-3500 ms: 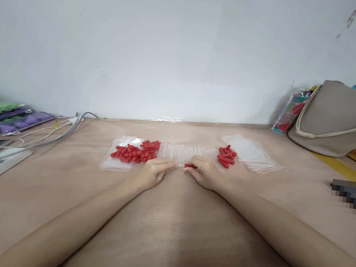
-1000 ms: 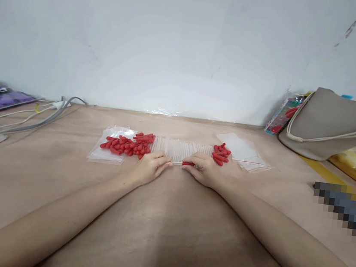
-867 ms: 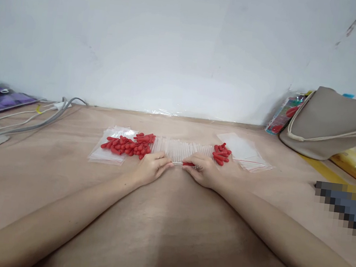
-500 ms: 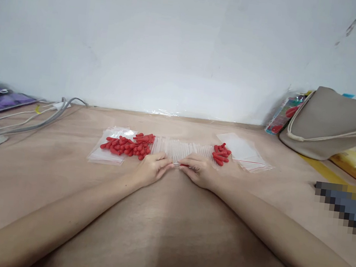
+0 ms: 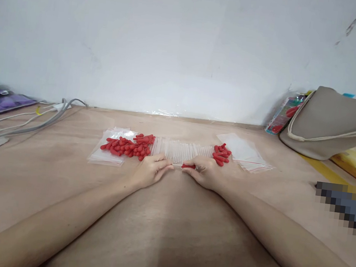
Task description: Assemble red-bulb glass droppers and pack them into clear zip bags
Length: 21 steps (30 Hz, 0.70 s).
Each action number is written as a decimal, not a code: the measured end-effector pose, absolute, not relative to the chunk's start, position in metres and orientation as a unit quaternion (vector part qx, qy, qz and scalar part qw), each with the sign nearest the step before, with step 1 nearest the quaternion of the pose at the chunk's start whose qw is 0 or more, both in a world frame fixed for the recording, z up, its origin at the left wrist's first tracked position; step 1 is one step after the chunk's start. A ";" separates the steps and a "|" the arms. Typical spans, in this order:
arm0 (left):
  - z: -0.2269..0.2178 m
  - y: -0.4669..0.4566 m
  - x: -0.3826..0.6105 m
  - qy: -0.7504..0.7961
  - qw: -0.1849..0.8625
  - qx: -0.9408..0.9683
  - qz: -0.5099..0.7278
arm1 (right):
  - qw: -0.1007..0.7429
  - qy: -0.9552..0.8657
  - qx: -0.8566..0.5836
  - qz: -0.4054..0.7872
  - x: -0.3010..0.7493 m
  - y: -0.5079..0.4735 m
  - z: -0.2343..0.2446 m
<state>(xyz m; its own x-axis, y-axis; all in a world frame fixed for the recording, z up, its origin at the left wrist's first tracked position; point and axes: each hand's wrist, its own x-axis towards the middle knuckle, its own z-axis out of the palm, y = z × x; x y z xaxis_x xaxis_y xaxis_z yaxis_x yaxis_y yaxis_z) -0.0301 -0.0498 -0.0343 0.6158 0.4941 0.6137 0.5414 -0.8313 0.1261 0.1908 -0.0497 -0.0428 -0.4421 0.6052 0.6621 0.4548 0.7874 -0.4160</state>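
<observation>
Single head camera on me, facing forward and down over the table (image 5: 167,245) to the far wall (image 5: 181,51). Wide view, near range: my forearms (image 5: 66,219) enter from near left and near right, left hand (image 5: 153,168) and right hand (image 5: 205,172) about centre. Bag (image 5: 335,122) cut off at right edge, cable (image 5: 47,123) at left.
</observation>
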 end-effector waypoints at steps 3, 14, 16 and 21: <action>-0.034 -0.050 -0.031 -0.290 0.035 -0.900 -0.324 | 0.426 -0.850 -0.297 0.084 0.191 -0.050 -0.041; -0.032 -0.053 -0.031 -0.296 0.018 -0.904 -0.309 | 0.436 -0.873 -0.218 -0.017 0.195 -0.044 -0.045; -0.032 -0.053 -0.031 -0.295 0.015 -0.902 -0.313 | 0.443 -0.870 -0.214 -0.030 0.194 -0.043 -0.046; -0.033 -0.053 -0.031 -0.294 -0.001 -0.899 -0.326 | 0.442 -0.868 -0.222 -0.049 0.194 -0.045 -0.045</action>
<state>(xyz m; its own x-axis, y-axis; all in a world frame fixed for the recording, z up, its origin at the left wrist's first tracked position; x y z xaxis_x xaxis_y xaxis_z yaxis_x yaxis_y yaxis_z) -0.0306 -0.0531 -0.0330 0.6151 0.5283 0.5853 0.5275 -0.8275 0.1925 0.1942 -0.0445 -0.0452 -0.5100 0.3423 0.7891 0.4294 0.8962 -0.1112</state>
